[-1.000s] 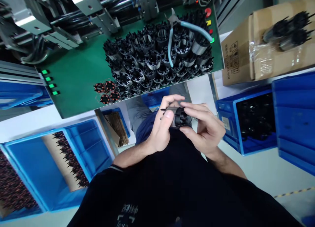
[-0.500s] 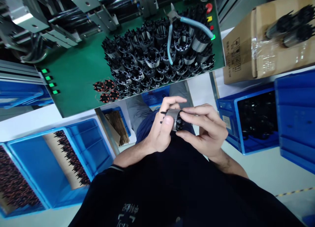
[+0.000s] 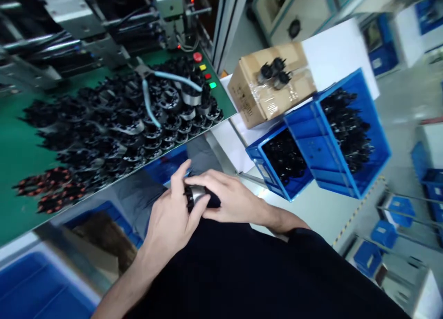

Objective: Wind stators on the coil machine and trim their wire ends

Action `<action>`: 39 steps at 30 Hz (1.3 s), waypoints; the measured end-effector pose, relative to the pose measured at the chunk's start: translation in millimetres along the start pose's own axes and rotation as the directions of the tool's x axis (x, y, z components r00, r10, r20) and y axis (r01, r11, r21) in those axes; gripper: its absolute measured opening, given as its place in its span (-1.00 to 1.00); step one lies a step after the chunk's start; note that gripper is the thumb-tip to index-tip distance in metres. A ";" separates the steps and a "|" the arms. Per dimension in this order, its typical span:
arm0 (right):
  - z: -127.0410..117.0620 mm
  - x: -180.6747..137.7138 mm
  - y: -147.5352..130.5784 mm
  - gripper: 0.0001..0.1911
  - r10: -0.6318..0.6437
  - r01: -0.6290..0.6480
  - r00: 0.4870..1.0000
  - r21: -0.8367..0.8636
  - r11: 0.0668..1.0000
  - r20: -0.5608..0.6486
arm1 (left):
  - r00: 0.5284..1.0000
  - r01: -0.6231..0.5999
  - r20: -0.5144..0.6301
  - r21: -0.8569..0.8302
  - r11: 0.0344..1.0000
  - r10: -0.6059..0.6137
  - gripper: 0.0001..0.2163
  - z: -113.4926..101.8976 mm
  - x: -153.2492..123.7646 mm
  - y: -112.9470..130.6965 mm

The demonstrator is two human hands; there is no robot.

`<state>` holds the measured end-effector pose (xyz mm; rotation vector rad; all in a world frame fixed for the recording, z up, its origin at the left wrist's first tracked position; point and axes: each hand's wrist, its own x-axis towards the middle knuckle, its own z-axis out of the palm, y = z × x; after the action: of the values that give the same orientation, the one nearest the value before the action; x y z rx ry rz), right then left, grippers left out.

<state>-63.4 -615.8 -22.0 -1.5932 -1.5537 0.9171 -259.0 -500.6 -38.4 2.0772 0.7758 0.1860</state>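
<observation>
Both my hands hold one small motor stator (image 3: 195,195), a black plastic part with a grey metal band, close to my body. My left hand (image 3: 171,217) grips it from the left with the thumb across the band. My right hand (image 3: 230,197) wraps over its right end. Above them, on the green worktop (image 3: 14,148), stand several more black stators (image 3: 114,121), with blue-handled cutters (image 3: 155,86) lying on top of the pile. A few stators with copper-coloured windings (image 3: 48,190) sit at the worktop's near left edge.
To the right stand two blue bins (image 3: 311,144) filled with black parts and a taped cardboard box (image 3: 266,86) with three stators on top. Machine parts (image 3: 86,19) line the back of the worktop. More blue bins (image 3: 380,233) lie on the floor at right.
The view has swung to the right and blurred, so the bins and box now sit at the centre right. My hands still hold the stator, and the right hand now covers more of it.
</observation>
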 end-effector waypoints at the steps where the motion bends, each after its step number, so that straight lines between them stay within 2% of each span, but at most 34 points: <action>1: -2.5 -0.8 4.7 -0.38 -0.012 0.012 1.000 -0.014 1.000 -0.005 | 1.000 -0.008 -0.004 0.037 0.999 0.008 -0.15 2.4 2.0 0.5; 4: -25.2 -0.6 26.0 -0.43 -0.024 0.020 0.995 -0.043 0.999 -0.096 | 0.999 -0.035 -0.035 0.008 0.999 0.035 0.00 5.2 4.5 -1.0; 6: -55.6 4.2 50.7 -0.50 0.026 -0.050 0.972 -0.097 0.994 -0.235 | 0.997 -0.016 -0.080 -0.011 1.000 0.015 -0.03 2.6 2.5 -7.2; 8: -94.6 13.8 85.1 -0.55 0.083 -0.166 0.905 -0.165 0.972 -0.418 | 0.993 0.048 -0.109 -0.006 0.999 -0.048 -0.09 -1.1 -2.2 -18.0; 10: -134.6 26.3 124.4 -0.51 0.096 -0.275 0.807 -0.227 0.934 -0.583 | 0.985 0.137 -0.106 0.001 0.991 -0.136 -0.12 -3.3 -9.1 -32.3; 12: -167.3 39.2 161.5 -0.47 0.112 -0.392 0.726 -0.274 0.878 -0.678 | 0.972 0.225 -0.079 0.012 0.974 -0.223 -0.13 -2.5 -18.5 -48.4; 13: -178.9 45.1 177.1 -0.46 0.120 -0.431 0.701 -0.284 0.856 -0.702 | 0.963 0.264 -0.061 0.018 0.964 -0.262 -0.13 -1.2 -24.1 -56.5; 15: -192.2 54.9 201.0 -0.46 0.119 -0.491 0.664 -0.310 0.814 -0.738 | 0.942 0.334 -0.022 0.027 0.942 -0.334 -0.11 2.3 -36.9 -71.7; 17: -195.0 61.6 215.4 -0.47 0.100 -0.544 0.627 -0.342 0.766 -0.773 | 0.912 0.409 0.011 0.029 0.912 -0.409 -0.10 5.6 -51.2 -84.4; 19: -193.9 65.3 222.3 -0.46 0.112 -0.591 0.592 -0.335 0.734 -0.798 | 0.878 0.477 0.036 0.022 0.879 -0.477 -0.09 8.4 -65.5 -93.8; 22: -197.4 66.5 222.9 -0.39 0.191 -0.618 0.566 -0.260 0.742 -0.802 | 0.840 0.542 0.055 -0.022 0.840 -0.540 -0.12 12.4 -83.7 -101.5; 24: -206.7 66.0 218.1 -0.35 0.205 -0.628 0.580 -0.273 0.728 -0.788 | 0.822 0.569 0.042 -0.052 0.821 -0.568 -0.15 14.9 -91.8 -104.1; 25: -213.3 66.0 214.6 -0.35 0.185 -0.626 0.605 -0.320 0.711 -0.774 | 0.814 0.581 0.026 -0.062 0.812 -0.580 -0.15 15.7 -94.5 -105.4; 27: -229.3 68.7 206.3 -0.40 0.114 -0.591 0.686 -0.459 0.663 -0.718 | 0.808 0.588 0.002 -0.071 0.806 -0.589 -0.13 15.0 -97.1 -109.1; 29: -246.9 76.5 198.8 -0.45 0.074 -0.528 0.780 -0.589 0.611 -0.622 | 0.810 0.586 0.033 -0.051 0.808 -0.586 -0.11 10.2 -97.5 -115.7; 31: -264.2 89.4 194.2 -0.43 0.143 -0.480 0.855 -0.657 0.582 -0.499 | 0.812 0.581 0.082 -0.015 0.814 -0.578 -0.11 1.4 -98.1 -126.1; 32: -272.2 97.0 193.3 -0.41 0.203 -0.468 0.876 -0.674 0.572 -0.437 | 0.810 0.581 0.093 0.002 0.814 -0.579 -0.13 -3.9 -99.3 -132.8; 34: -286.6 112.0 194.0 -0.40 0.315 -0.461 0.887 -0.701 0.544 -0.338 | 0.802 0.590 0.102 0.022 0.807 -0.588 -0.18 -14.1 -104.0 -149.1; 36: -297.8 124.0 196.4 -0.43 0.373 -0.459 0.880 -0.733 0.502 -0.295 | 0.784 0.611 0.099 0.049 0.790 -0.613 -0.20 -21.7 -111.9 -166.9; 37: -301.9 128.3 197.4 -0.46 0.374 -0.452 0.882 -0.745 0.491 -0.289 | 0.776 0.622 0.089 0.063 0.781 -0.625 -0.20 -24.2 -116.6 -175.3; 39: -307.1 133.9 197.2 -0.57 0.295 -0.408 0.910 -0.752 0.518 -0.291 | 0.765 0.639 0.049 0.072 0.766 -0.642 -0.20 -27.2 -127.0 -189.5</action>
<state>303.7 -489.8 -44.6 -2.6413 -1.6786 0.2298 -457.3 -478.4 -152.2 1.7302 1.4104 -0.2943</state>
